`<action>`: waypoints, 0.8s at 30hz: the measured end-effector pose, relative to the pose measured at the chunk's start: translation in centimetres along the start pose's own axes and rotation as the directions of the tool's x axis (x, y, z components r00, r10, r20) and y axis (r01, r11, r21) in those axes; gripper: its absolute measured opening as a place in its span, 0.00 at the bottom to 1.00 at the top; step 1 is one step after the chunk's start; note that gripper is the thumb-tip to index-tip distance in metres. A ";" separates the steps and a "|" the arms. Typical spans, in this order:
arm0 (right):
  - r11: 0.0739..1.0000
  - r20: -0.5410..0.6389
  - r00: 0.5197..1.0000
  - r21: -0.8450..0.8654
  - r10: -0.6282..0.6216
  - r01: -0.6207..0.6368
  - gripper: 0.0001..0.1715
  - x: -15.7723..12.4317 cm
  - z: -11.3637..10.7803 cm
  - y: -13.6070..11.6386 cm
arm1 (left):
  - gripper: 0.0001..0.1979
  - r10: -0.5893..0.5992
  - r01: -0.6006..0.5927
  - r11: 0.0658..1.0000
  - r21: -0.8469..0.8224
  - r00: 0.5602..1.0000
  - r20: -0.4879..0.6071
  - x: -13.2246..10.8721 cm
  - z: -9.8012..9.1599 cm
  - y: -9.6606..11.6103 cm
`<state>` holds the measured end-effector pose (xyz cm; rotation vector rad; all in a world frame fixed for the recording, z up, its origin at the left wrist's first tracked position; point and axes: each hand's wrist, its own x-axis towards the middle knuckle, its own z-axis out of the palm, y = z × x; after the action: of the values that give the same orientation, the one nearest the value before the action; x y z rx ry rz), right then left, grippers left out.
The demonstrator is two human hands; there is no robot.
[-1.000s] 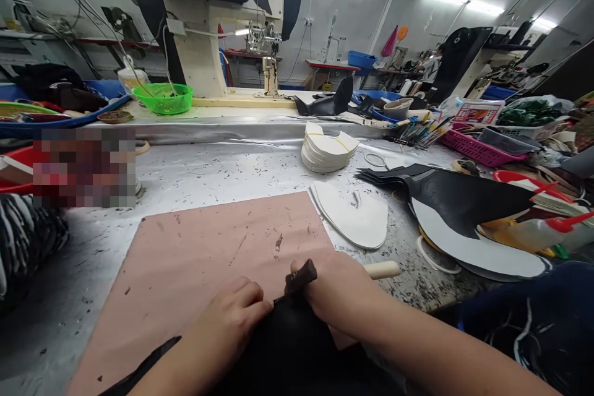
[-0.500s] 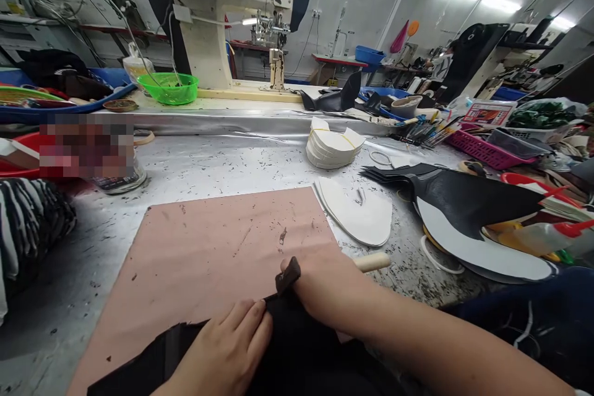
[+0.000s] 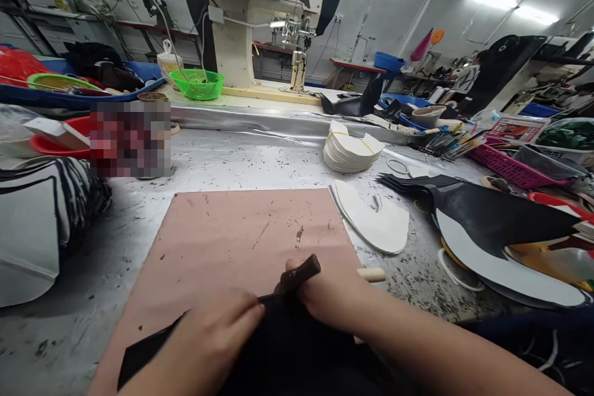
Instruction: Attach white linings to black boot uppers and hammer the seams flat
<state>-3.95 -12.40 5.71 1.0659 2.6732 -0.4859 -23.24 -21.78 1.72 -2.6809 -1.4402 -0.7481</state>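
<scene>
A black leather piece [image 3: 288, 346] lies on the pink cutting mat [image 3: 232, 241] at the near edge of the bench. My left hand [image 3: 218, 334] presses down on the piece with its fingers curled together. My right hand [image 3: 325, 291] is closed round a tool with a pale wooden handle [image 3: 371, 273] and a dark head [image 3: 299, 272]; the head rests at the top edge of the black piece.
White cut pieces [image 3: 375, 223] lie right of the mat, with a banded stack [image 3: 350, 148] behind them. Black and white uppers [image 3: 487, 229] sit at the right. A sewing machine [image 3: 260, 18] and green bowl [image 3: 197, 82] stand at the back. Striped fabric [image 3: 41, 216] lies left.
The view has swung left, shifting everything rightward. My left hand has slid a little left on the black piece. My right hand keeps the tool at the piece's edge.
</scene>
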 end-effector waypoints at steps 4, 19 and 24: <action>0.997 0.032 0.999 -0.065 -0.038 0.040 0.10 0.5 -1.3 -1.2 | 0.08 -0.215 0.246 0.963 -0.110 0.948 0.233 -2.1 -2.3 -3.5; 1.000 0.009 1.000 0.005 -0.028 0.028 0.11 3.0 -0.1 -6.6 | 0.14 -0.034 0.071 0.978 -0.197 0.982 0.186 -5.5 -1.0 -4.5; 0.999 0.079 0.997 0.019 -0.027 0.026 0.09 3.7 0.8 -7.7 | 0.09 -0.168 0.230 0.928 -0.292 0.960 0.224 -5.5 -1.5 -5.2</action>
<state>-11.95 -15.64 5.52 0.9957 2.6219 -0.5458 -30.48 -23.46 -0.29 -2.9457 -1.8061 -0.8079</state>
